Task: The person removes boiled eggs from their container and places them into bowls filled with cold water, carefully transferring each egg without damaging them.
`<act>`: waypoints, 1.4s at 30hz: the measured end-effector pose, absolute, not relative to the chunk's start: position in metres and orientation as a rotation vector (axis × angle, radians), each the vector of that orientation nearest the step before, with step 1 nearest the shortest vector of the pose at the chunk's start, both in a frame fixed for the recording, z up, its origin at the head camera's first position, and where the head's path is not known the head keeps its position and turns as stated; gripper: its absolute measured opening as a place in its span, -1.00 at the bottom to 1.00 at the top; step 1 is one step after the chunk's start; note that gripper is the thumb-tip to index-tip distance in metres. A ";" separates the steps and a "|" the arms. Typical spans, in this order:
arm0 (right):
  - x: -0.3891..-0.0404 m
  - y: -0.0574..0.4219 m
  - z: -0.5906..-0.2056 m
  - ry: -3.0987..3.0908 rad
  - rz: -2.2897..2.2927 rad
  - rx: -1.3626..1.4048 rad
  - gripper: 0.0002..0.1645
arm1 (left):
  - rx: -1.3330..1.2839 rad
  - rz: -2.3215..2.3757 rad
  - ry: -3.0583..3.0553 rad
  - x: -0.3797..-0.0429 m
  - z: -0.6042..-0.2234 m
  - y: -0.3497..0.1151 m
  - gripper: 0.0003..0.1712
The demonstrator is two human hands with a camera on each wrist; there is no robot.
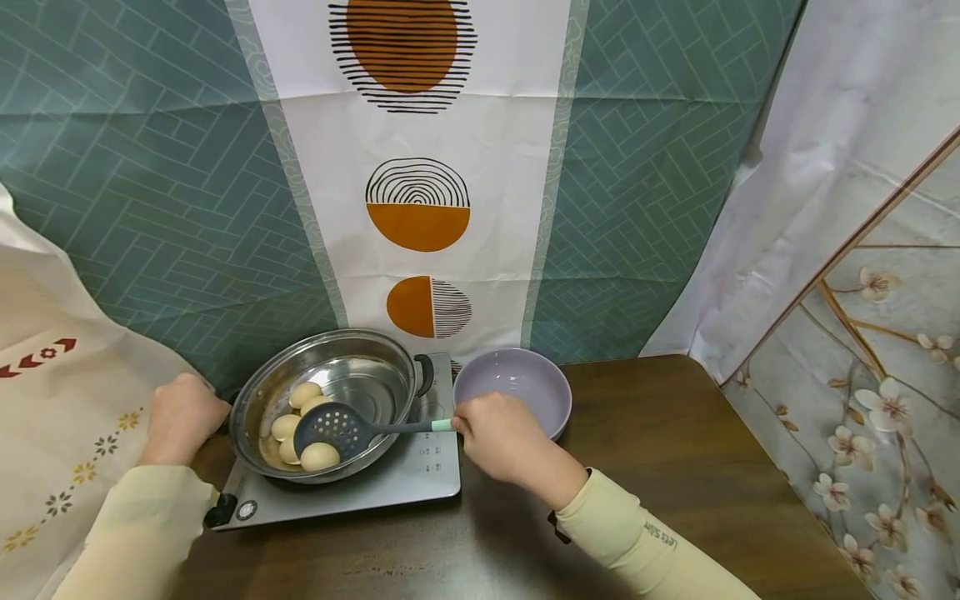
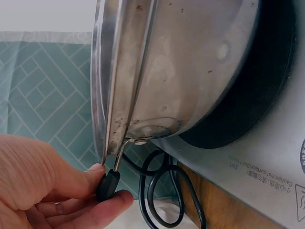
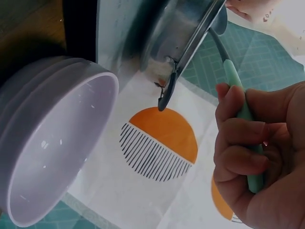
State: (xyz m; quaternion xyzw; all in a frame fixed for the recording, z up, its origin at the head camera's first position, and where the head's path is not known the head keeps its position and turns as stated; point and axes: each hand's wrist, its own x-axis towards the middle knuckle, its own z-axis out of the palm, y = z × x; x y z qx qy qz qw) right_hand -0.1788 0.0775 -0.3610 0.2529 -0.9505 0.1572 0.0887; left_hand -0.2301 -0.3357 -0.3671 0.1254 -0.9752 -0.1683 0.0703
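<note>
A wide steel pan (image 1: 367,379) sits on a flat induction cooktop (image 1: 420,479), with several pale eggs (image 1: 320,457) gathered at its near left side. My left hand (image 1: 183,421) pinches the pan's black side handle (image 2: 108,185) between thumb and fingers, as the left wrist view shows. Inside the pan, the dark perforated head of a skimmer (image 1: 330,427) lies among the eggs and overlaps some of them. My right hand (image 1: 510,437) grips the skimmer's mint-green handle (image 3: 233,76), fingers curled round it. Just behind that hand stands a lilac bowl (image 1: 517,371).
The wooden table (image 1: 660,467) extends to the right of the bowl. Below the pan's left handle hangs a looped black cord (image 2: 176,191). A patterned green and white cloth (image 1: 630,167) rises behind the cooktop, and a cream cloth (image 1: 67,400) hangs at the left.
</note>
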 end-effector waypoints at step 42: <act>-0.198 0.116 -0.348 -2.978 0.899 0.338 -0.78 | 0.346 -0.508 -2.915 -0.230 -0.370 -0.340 -0.72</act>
